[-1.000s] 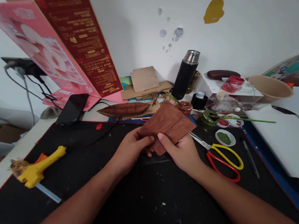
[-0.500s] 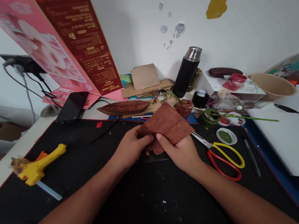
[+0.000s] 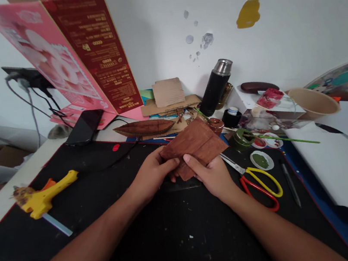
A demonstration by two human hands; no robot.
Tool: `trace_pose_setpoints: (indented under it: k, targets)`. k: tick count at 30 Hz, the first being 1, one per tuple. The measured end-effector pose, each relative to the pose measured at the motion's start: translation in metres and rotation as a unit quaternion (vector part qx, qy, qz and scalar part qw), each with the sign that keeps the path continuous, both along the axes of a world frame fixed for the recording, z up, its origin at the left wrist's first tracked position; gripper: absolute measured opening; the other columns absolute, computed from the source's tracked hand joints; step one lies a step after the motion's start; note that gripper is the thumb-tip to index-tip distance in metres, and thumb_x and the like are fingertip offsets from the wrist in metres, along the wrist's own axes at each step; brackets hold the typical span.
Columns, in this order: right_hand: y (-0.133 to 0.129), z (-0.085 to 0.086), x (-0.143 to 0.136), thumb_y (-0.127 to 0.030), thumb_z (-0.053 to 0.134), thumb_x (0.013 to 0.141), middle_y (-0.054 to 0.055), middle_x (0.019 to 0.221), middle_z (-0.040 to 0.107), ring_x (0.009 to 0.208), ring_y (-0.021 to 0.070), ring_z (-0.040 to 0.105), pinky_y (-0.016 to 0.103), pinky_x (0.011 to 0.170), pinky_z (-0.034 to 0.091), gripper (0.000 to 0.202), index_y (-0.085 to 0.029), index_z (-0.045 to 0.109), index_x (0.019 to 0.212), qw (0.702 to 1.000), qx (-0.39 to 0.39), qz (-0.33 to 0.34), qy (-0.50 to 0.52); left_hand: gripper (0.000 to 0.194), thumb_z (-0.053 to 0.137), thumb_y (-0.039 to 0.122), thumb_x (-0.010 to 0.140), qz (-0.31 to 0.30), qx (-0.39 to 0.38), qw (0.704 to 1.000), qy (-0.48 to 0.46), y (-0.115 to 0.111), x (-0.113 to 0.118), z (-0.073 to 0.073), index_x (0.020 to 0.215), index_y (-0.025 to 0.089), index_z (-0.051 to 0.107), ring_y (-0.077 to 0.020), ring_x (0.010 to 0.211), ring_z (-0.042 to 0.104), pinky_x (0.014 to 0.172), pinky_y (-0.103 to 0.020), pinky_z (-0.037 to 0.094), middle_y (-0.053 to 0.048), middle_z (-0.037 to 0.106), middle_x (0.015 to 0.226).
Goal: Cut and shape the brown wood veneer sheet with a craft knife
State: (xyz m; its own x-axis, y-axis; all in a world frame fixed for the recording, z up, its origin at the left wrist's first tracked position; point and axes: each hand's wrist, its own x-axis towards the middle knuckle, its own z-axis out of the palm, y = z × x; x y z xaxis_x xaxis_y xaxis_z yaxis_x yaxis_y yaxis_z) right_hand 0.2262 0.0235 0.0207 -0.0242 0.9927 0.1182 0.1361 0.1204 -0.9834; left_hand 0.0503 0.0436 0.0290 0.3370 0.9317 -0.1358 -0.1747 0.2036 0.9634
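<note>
A reddish-brown painted sheet (image 3: 197, 141) with a crease across it is held above the black mat (image 3: 176, 234). My left hand (image 3: 158, 167) grips its left side, thumb on top and fingers mostly hidden below. At the lower right edge, my right hand (image 3: 211, 175) pinches the same sheet, its thumb pressed on the surface near the left thumb. Behind the sheet lies a brown boat-shaped piece (image 3: 144, 128). Scissors (image 3: 262, 182) with red and yellow handles rest just right of my right hand.
On the left lie a yellow glue gun (image 3: 44, 195) and a black phone (image 3: 84, 127). A black thermos (image 3: 216, 87), a green paint jar (image 3: 242, 138), a lid of green paint (image 3: 262, 160), a dark pen (image 3: 290, 185) and a beige bowl (image 3: 314, 103) occupy the right.
The view has shifted slightly. Both hands still grip the sheet, which looks tilted a little differently, its right corner slightly farther right.
</note>
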Motion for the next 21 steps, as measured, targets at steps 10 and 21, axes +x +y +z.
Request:
trace_pose_setpoints:
  k: [10, 21]
  targets:
    - [0.0015, -0.0003, 0.0008, -0.047, 0.071, 0.090, 0.006, 0.084, 0.077, 0.081, 0.0261, 0.075, 0.035, 0.063, 0.061, 0.027, -0.022, 0.074, 0.099, 1.000, 0.015, -0.023, 0.009, 0.030, 0.078, 0.039, 0.079, -0.003, 0.010, 1.000, 0.016, 0.0005, -0.0001, 0.0011, 0.089, 0.018, 0.059, -0.0104, 0.054, 0.056, 0.049, -0.023, 0.048, 0.003, 0.062, 0.071]
    - [-0.0005, 0.0006, 0.0003, -0.048, 0.069, 0.092, 0.006, 0.083, 0.076, 0.083, 0.0261, 0.075, 0.037, 0.064, 0.062, 0.025, -0.024, 0.074, 0.099, 1.000, 0.013, -0.008, 0.007, 0.029, 0.077, 0.039, 0.080, -0.003, 0.021, 1.000, 0.021, 0.0001, -0.0007, 0.0021, 0.091, 0.018, 0.062, -0.0106, 0.054, 0.056, 0.049, -0.024, 0.047, 0.002, 0.063, 0.072]
